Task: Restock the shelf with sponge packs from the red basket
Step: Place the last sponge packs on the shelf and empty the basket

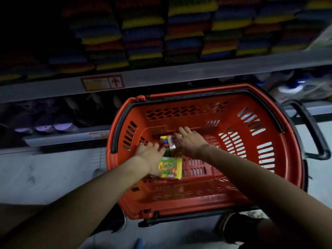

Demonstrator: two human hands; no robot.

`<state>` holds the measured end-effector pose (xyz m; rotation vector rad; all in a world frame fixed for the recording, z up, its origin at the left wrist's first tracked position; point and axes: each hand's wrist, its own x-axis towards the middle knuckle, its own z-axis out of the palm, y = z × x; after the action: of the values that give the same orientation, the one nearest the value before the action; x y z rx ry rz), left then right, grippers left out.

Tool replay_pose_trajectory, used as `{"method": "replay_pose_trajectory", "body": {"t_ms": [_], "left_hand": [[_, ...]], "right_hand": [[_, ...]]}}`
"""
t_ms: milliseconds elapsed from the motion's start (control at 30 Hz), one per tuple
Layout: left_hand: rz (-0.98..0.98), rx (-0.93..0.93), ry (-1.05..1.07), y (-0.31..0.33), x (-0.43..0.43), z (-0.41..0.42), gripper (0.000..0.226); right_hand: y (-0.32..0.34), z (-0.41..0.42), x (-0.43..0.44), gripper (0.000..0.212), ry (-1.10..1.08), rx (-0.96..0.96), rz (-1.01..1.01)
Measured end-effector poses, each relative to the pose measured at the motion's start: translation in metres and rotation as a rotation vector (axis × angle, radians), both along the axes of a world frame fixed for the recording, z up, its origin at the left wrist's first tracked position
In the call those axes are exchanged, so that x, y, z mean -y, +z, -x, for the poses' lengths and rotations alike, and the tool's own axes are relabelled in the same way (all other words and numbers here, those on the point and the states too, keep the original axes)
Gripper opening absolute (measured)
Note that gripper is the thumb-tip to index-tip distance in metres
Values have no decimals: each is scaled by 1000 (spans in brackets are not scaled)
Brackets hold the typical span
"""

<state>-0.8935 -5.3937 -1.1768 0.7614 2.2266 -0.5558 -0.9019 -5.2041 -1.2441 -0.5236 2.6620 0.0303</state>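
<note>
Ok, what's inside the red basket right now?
A yellow-green sponge pack and a multicoloured sponge pack lie in the red basket, the left hand and right hand over them. Anything beneath the hands is hidden.

Head camera looks steeply down from close above the red basket [179, 119], facing the shelf [179, 72].

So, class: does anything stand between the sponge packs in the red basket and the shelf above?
Nothing visible does. The left hand and right hand are at the yellow-green wrapped sponge packs, the red plastic basket is open-topped, and the grey shelf's front is unobstructed.
</note>
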Motion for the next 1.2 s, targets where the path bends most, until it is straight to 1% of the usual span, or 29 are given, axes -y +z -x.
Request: {"method": "replay_pose_trajectory", "body": {"t_ms": [67,133,233,300,400,467,567,600,667,733,800,833,867,900,933,967,1000,1067,1133,1200], "left_hand": [[37,13,5,-15,-5,5,101],[30,16,29,-28,-8,6,99],[-23,14,89,-43,-11,6,100],[-77,12,148,-50,-14,6,96],[-145,20,256,-53,-18,5,87],[-230,33,392,-52,-20,4,83],[-477,99,699,-42,-19,6,76],[-557,139,797,-34,-18,8,78],[-693,226,936,-8,-13,12,97],[-837,301,1007,29,-6,16,115],[-986,371,1049,70,3,18,130],[-1050,414,1059,92,8,16,129],[-1108,459,1060,112,12,15,116],[-1173,505,1048,133,16,13,97],[-1260,544,1048,150,20,10,79],[-1342,556,1068,166,23,5,65],[-1412,574,1091,177,26,0,58],[-1545,576,1129,186,32,-9,60],[-1635,526,1143,179,38,-16,63],[-1696,478,1185,170,40,-23,61]], "right_hand": [[-10,-2,-2,82,-2,-30,-13],[-17,-4,-7,78,-28,-50,5],[-22,-5,-12,75,-118,-30,40],[-22,-5,-15,75,-196,-28,53],[-18,-6,-18,84,-319,80,149],[-10,-5,-24,84,-438,183,262],[15,-5,-35,76,-606,224,441],[28,-6,-39,75,-653,237,512],[62,-6,-47,66,-740,303,702],[106,-6,-54,60,-779,374,857],[156,-9,-56,59,-803,457,992],[181,-12,-55,61,-816,505,1064],[204,-17,-52,61,-813,532,1126],[224,-22,-49,60,-810,528,1179],[241,-28,-45,61,-799,496,1233],[254,-34,-41,61,-805,449,1297],[262,-41,-36,60,-811,404,1367],[271,-54,-21,56,-796,332,1478],[267,-64,-4,55,-782,262,1519],[259,-69,11,53,-786,205,1516]]}}
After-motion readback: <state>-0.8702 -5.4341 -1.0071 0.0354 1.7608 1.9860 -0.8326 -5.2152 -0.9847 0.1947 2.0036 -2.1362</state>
